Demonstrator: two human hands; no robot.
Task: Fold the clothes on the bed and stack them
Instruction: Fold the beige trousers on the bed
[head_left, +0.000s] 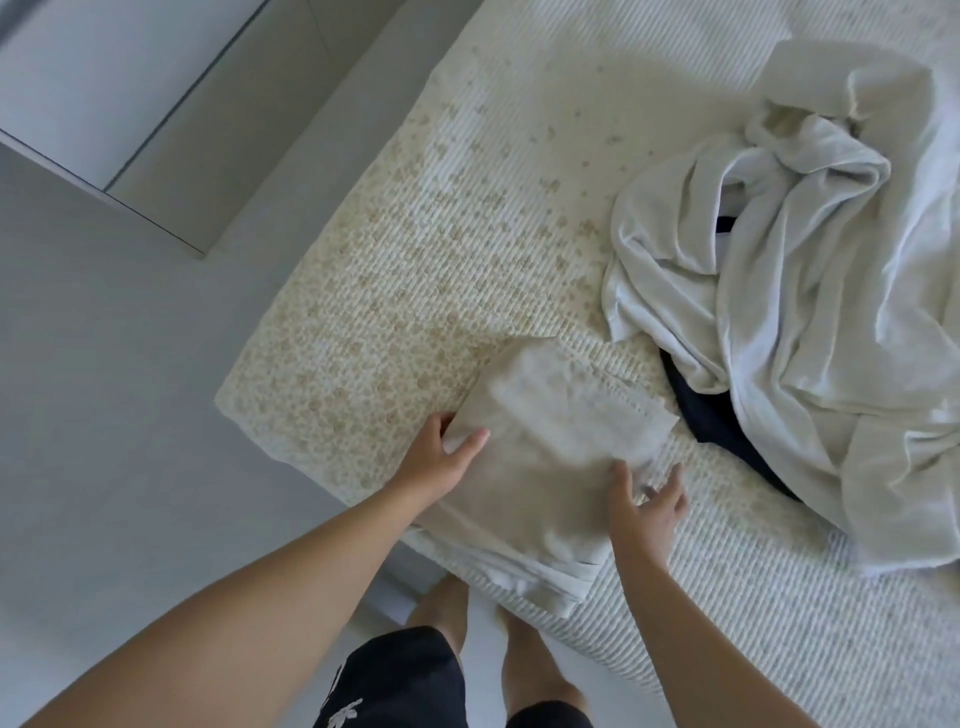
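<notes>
Left hand (441, 457) fingers pinch the folded cloth's (540, 467) corner; right hand (644, 501) fingers rest spread on its edge.

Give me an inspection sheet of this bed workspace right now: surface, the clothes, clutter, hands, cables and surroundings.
Surface: cream ribbed bedspread with a tan speckled print, its near corner at the person's feet.
Job's things: folded pale beige garment lies flat at the bed's near edge; crumpled white cloth pile lies unfolded to the right; dark navy garment shows from beneath that pile.
Clutter: nothing seen.
Hands: left hand grips the folded garment's left corner, thumb on top; right hand rests at its right edge with fingers spread and fairly straight.
Cables: nothing seen.
Surroundings: pale grey floor; white cabinet panel at upper left; the person's bare legs and dark shorts below.
</notes>
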